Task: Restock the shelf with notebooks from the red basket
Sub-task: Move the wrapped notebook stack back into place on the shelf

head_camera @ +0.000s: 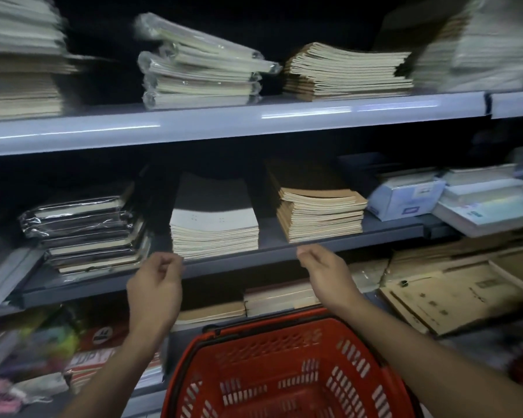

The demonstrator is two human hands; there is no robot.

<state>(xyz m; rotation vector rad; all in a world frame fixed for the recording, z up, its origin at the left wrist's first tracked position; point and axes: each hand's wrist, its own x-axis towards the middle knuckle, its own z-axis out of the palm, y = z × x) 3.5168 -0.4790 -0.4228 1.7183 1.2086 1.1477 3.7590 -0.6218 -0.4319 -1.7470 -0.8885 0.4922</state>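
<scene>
The red basket (287,366) sits low in front of me; no notebooks show inside the part I can see. My left hand (156,285) hovers just below a grey-covered stack of notebooks (213,227) on the middle shelf (248,257), fingers loosely curled and holding nothing. My right hand (325,270) is raised below a brown-covered notebook stack (317,212), fingers also loosely curled and empty. Both hands are close to the shelf's front edge without touching the stacks.
A pile of black wrapped notebooks (85,227) lies left on the middle shelf, white boxes (405,197) right. The upper shelf (224,122) holds wrapped and brown stacks. Below are more notebooks (281,297), brown envelopes (447,294) and colourful items at lower left.
</scene>
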